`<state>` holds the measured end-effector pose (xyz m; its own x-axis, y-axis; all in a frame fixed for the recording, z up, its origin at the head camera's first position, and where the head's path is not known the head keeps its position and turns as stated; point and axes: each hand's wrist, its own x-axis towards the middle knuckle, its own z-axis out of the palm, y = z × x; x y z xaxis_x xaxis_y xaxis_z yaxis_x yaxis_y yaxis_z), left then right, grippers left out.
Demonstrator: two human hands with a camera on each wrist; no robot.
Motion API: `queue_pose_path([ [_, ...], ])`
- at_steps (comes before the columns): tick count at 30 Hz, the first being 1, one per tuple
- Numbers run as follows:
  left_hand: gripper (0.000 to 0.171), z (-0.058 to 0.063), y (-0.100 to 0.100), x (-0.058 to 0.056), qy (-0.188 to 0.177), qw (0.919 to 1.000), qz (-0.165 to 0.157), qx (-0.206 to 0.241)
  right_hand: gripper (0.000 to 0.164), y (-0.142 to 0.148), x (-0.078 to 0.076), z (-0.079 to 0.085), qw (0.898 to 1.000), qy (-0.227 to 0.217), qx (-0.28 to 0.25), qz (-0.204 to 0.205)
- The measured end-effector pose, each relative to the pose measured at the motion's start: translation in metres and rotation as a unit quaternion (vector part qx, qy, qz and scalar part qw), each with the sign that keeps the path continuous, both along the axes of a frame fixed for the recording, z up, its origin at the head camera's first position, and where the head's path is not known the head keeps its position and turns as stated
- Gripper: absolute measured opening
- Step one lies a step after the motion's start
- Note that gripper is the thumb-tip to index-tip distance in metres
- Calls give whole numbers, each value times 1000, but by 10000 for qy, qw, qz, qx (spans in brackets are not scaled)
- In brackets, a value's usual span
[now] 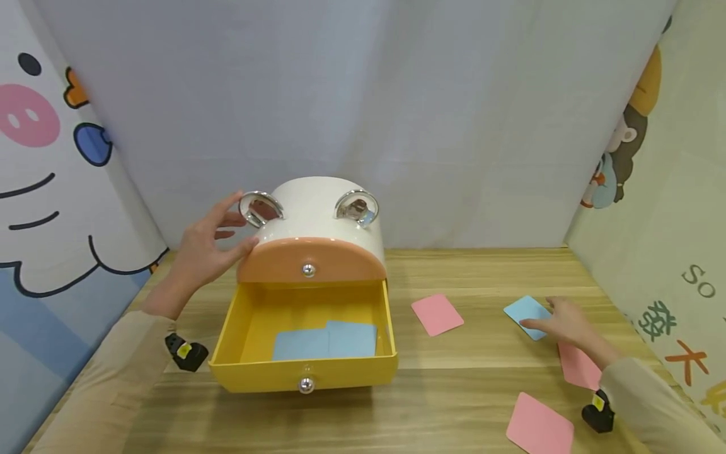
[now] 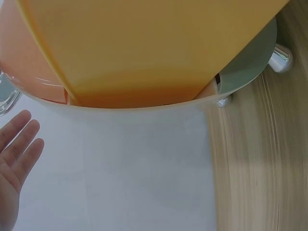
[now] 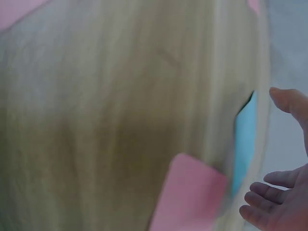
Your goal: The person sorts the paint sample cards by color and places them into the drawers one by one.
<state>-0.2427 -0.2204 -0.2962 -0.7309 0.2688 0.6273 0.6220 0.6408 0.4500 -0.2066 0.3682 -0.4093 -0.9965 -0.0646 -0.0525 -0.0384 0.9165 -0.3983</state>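
Observation:
A white storage box (image 1: pixel 312 211) with an orange upper drawer and two shiny ring-shaped ears stands on the table. Its lower yellow drawer (image 1: pixel 244 318) is pulled out, with blue cards (image 1: pixel 351 339) lying inside. My left hand (image 1: pixel 205 249) touches the box's left side near the ear, fingers spread; the left wrist view shows its fingers (image 2: pixel 21 139) extended. To the right, my right hand (image 1: pixel 561 321) hovers over a blue card (image 1: pixel 524 310), thumb and fingers apart. In the right wrist view that hand's thumb (image 3: pixel 288 102) is separate from the blue card (image 3: pixel 245 144).
A pink card (image 1: pixel 437 314) lies right of the box. Another pink card (image 1: pixel 578 366) is partly under the right forearm, and a third pink card (image 1: pixel 540 425) lies near the front. A grey curtain (image 1: pixel 454 126) hangs behind the wooden table (image 1: pixel 448 403).

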Motion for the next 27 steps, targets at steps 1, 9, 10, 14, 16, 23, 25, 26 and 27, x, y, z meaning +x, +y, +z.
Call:
queue_pose_path([
  [1,72,0,0,0,-13,10000,1,0,85,3,0,-4,9999,16,100,-58],
  [9,73,-1,0,0,-31,10000,-3,44,83,5,-2,-20,9978,410,494,-156],
  [10,73,-1,0,0,-25,10000,-2,42,82,5,-2,-20,9974,453,534,-147],
  [14,73,-2,1,0,-19,10000,-14,55,77,2,-4,-21,9972,461,584,-101],
  [16,73,-2,1,0,-4,10000,-14,56,74,1,-5,-20,9973,444,575,-90],
  [23,73,-3,1,0,2,10000,6,76,73,1,-8,-20,9974,460,549,-125],
  [25,72,-2,1,0,0,10000,5,70,76,0,-8,-19,9974,473,525,-114],
  [26,72,-2,1,0,-1,10000,5,66,78,-1,-7,-18,9976,464,499,-93],
  [27,72,-2,1,0,-5,10000,3,66,79,-1,-7,-16,9979,469,450,-68],
])
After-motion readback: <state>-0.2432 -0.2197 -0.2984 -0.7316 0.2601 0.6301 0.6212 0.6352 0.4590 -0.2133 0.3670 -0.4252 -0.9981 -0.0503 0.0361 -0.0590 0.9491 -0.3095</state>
